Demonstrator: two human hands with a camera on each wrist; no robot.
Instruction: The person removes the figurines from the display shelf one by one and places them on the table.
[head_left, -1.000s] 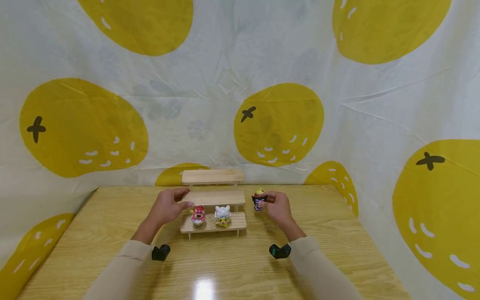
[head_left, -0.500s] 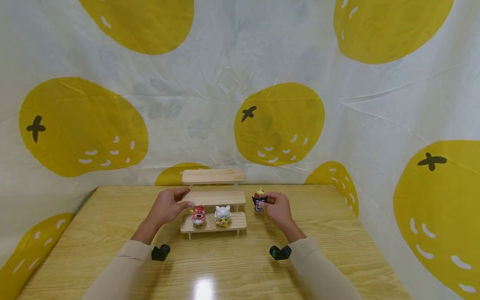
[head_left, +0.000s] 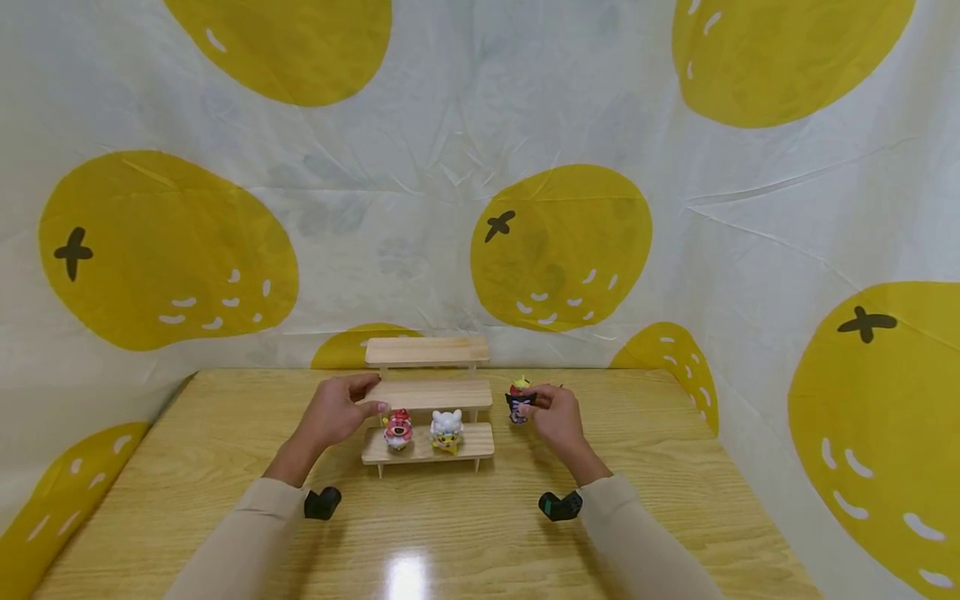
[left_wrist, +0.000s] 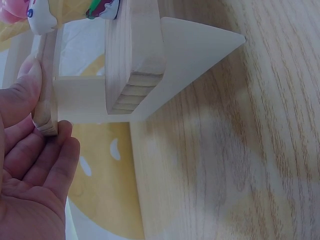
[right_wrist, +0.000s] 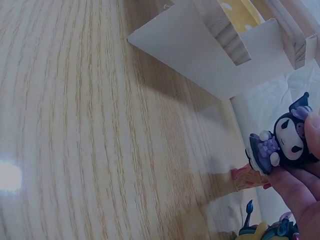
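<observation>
A three-tier wooden display stand (head_left: 427, 351) stands at the back of the table. My left hand (head_left: 333, 412) grips the left end of its middle shelf; in the left wrist view the thumb (left_wrist: 31, 75) lies on one face of the board and fingers reach the other. On the lowest shelf sit a pink bear figurine (head_left: 397, 431) and a yellow figurine in a white hood (head_left: 447, 432). To the right of the stand, my right hand (head_left: 557, 421) holds a black-and-purple figurine (right_wrist: 289, 137) between thumb and fingers. Its hooded head and small purple toy show; the hand covers one side.
Behind the held figurine is a yellow-and-red one (head_left: 520, 384), partly hidden. The right wrist view shows a waffle-patterned piece (right_wrist: 248, 178) and another dark-and-yellow figurine (right_wrist: 267, 232) cut by the frame. A fruit-print cloth (head_left: 420, 233) hangs behind the wooden table (head_left: 480, 533).
</observation>
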